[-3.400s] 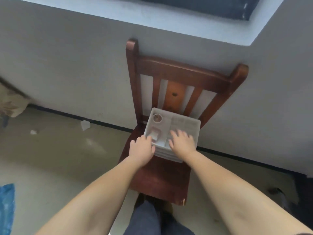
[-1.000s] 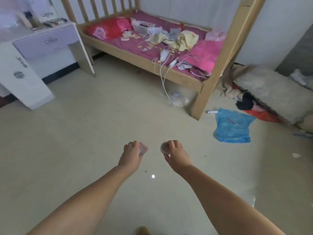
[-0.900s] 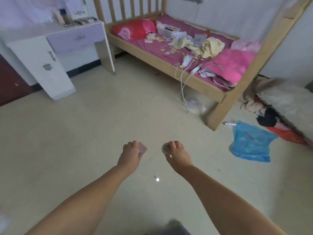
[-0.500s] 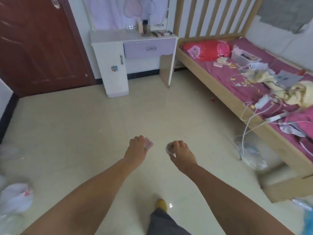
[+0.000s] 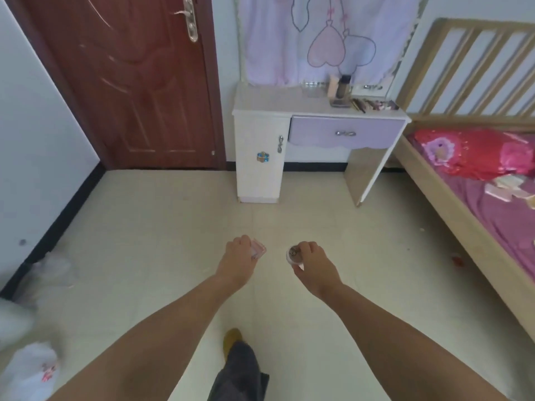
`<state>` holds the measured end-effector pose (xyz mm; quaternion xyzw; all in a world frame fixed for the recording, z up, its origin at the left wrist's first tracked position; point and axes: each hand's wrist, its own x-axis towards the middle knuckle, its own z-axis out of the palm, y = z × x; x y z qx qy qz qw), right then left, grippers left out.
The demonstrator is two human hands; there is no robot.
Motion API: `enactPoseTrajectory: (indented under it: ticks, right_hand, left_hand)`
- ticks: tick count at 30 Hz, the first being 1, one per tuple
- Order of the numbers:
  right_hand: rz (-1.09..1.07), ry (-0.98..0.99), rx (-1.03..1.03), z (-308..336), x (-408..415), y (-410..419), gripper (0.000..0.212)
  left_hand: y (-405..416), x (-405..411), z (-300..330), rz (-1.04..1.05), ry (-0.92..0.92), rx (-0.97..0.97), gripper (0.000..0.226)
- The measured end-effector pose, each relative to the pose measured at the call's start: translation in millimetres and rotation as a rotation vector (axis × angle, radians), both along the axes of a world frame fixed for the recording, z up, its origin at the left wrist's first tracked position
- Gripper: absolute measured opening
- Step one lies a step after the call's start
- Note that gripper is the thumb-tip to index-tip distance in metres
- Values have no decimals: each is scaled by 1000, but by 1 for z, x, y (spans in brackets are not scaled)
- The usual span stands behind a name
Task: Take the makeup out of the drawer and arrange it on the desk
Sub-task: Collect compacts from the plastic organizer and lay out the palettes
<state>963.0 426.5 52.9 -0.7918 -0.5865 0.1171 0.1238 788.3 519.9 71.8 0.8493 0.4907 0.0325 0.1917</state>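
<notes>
My left hand (image 5: 237, 260) grips a small pink square makeup case (image 5: 258, 250), held out over the floor. My right hand (image 5: 314, 263) holds a small round makeup jar (image 5: 293, 253) with a brownish lid. Straight ahead against the wall stands the white desk (image 5: 269, 107) with a shut lilac drawer (image 5: 346, 135). On the desk's right half stand a tall bottle (image 5: 344, 86), a beige tube (image 5: 333, 87) and several flat makeup items (image 5: 373, 105).
A dark red door (image 5: 127, 79) is left of the desk. A wooden bed (image 5: 474, 198) with pink bedding and a red pillow (image 5: 474, 153) runs along the right. White plastic bags (image 5: 31, 369) lie on the floor at lower left. My leg and yellow shoe (image 5: 233, 337) show below.
The view has swung from the chair with the white organiser, past the bed, round to the desk. Both hands now carry small makeup items and the desk sits closer and centred.
</notes>
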Motion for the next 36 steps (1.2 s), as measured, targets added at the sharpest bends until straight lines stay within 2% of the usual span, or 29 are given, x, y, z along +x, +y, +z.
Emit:
enactPoseTrajectory:
  ticks: [9,17,26,36]
  right_hand:
    - [-107,58,51,29,97,227,36]
    - [-141,48,45,11,237,392,37]
    - [-112,85,2,22,410,571,36]
    - [-75,92,-23,5,493,767,38]
  left_hand:
    - [243,107,34,-49,-73,-43,31]
    - [409,253,18,-107,-52,-54,31]
    - [582,410,21,1,-117,-113,28]
    - [770,511,1,79,-130,-154,39]
